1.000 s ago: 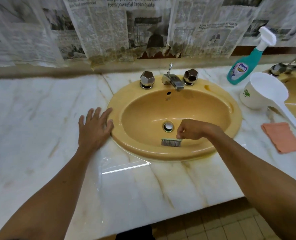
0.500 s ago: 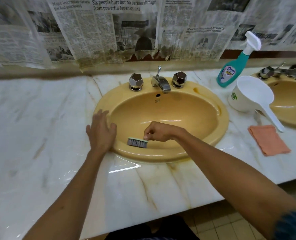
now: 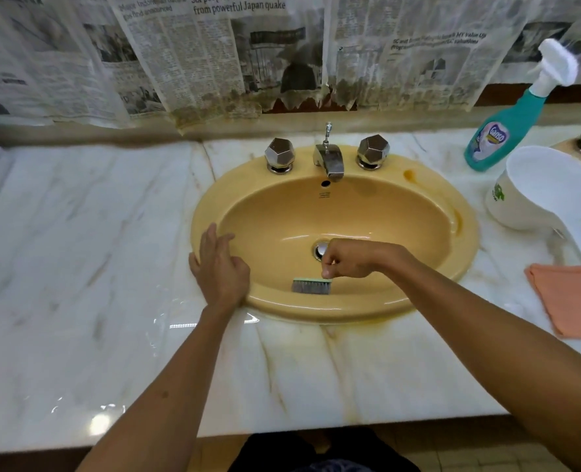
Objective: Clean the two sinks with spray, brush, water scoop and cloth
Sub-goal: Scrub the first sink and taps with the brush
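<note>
Scrubbing stage, first of two basins, judged from layout. Right hand (image 3: 347, 258) is curled into a fist around the handle of a small scrub brush with a pale green back and grey bristles (image 3: 312, 286); handle itself is hidden inside the fist. Brush head projects from the fist toward the person's left, bristles down on the near inner wall of the oval yellow-ochre ceramic sink (image 3: 336, 303), just below and to the near-left of the chrome drain (image 3: 321, 249). Long axis of the brush head runs left-right, roughly parallel to the near rim. Judgement: the next stroke turns on this, since sweeping along that axis follows the curve of the near wall, while the far wall under the chrome spout (image 3: 329, 161) appears unreached from this pose. Left hand (image 3: 219, 267) lies on the sink's left rim, fingers relaxed and slightly spread, holding nothing, apparently bracing; it is close to the brush but apart from it. Remaining tools stand to the right on the white veined marble counter (image 3: 95, 267): teal spray bottle with white trigger (image 3: 501, 131), white plastic water scoop with long handle (image 3: 547, 189) just beside it, folded salmon-pink cloth (image 3: 568, 298) nearer the front edge. All lie on the right-hand side, so the right hand is nearer to them. Second sink is only a sliver at the right frame edge; its state cannot be told.
</note>
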